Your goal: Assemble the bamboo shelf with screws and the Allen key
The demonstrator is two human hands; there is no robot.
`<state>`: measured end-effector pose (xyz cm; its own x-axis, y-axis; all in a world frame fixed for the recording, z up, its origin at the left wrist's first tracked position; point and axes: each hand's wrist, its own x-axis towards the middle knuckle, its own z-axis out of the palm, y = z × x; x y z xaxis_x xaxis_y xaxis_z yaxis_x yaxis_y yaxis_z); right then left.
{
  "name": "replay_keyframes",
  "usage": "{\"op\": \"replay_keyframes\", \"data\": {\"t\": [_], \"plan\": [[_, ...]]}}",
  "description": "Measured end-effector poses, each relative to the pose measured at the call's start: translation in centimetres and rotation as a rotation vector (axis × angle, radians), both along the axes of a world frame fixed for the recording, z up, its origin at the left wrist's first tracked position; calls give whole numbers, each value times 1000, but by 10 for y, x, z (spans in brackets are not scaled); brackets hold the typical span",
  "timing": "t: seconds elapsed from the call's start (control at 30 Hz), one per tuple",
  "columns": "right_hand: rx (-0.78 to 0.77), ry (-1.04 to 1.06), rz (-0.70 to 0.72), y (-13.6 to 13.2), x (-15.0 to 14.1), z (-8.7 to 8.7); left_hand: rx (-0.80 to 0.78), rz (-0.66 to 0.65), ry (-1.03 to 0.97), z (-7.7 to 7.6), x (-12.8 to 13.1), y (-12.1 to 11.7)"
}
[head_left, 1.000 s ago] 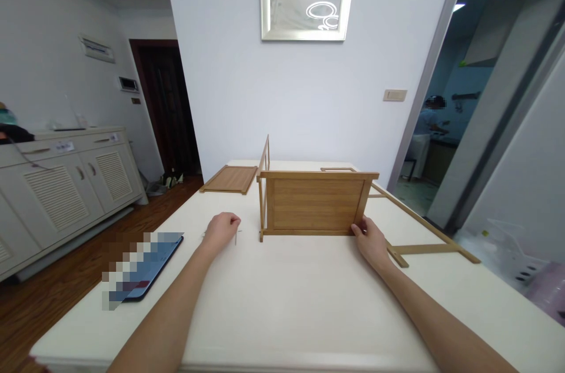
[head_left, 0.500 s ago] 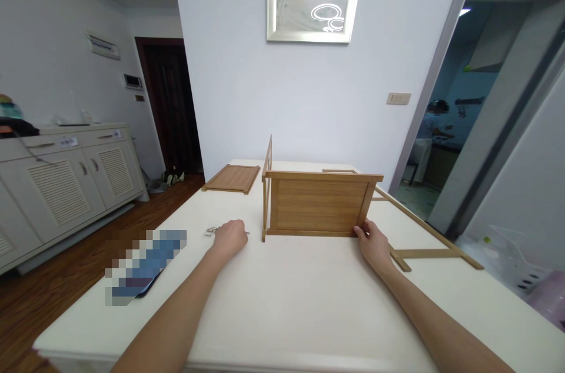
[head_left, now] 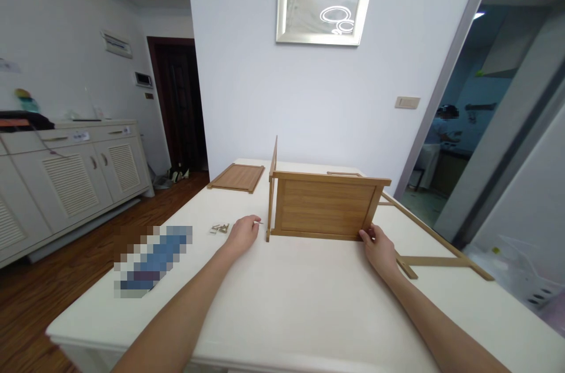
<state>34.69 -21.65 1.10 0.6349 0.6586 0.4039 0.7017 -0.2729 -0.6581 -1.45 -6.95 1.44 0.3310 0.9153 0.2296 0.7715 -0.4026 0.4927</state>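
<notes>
A brown wooden panel (head_left: 324, 208) stands upright on its long edge on the white table. At its left end a thin wooden frame (head_left: 270, 208) joins it at an angle, seen almost edge-on. My right hand (head_left: 380, 246) grips the panel's lower right corner between thumb and fingers. Just left of the frame is my left hand (head_left: 243, 233), fingers pinched on a thin screw whose tip points toward the frame. A small pile of screws and fittings (head_left: 219, 228) lies beside that hand's wrist.
Another wooden panel (head_left: 237, 177) lies flat at the table's back left. A long wooden frame (head_left: 435, 261) lies along the right side. A blurred-out flat object (head_left: 154, 261) rests at the left. Behind the table (head_left: 282, 314) is a wall; a person (head_left: 436, 126) is in the far room.
My left hand has moved right, away from the small pile and closer to the frame, with the screw in its fingers. My right hand still holds the panel corner. The view has shifted slightly.
</notes>
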Motion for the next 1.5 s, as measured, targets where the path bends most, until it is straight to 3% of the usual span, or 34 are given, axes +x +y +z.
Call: {"op": "replay_keyframes", "data": {"t": [0.93,1.17,1.5], "plan": [[-9,53,-16,-3,-5,7,-237,67,-337,-10,0,11],[4,59,-19,-6,-7,10,-243,54,-290,-12,-1,11],[-22,33,-15,-7,-7,9,-103,12,-98,-5,-1,4]]}}
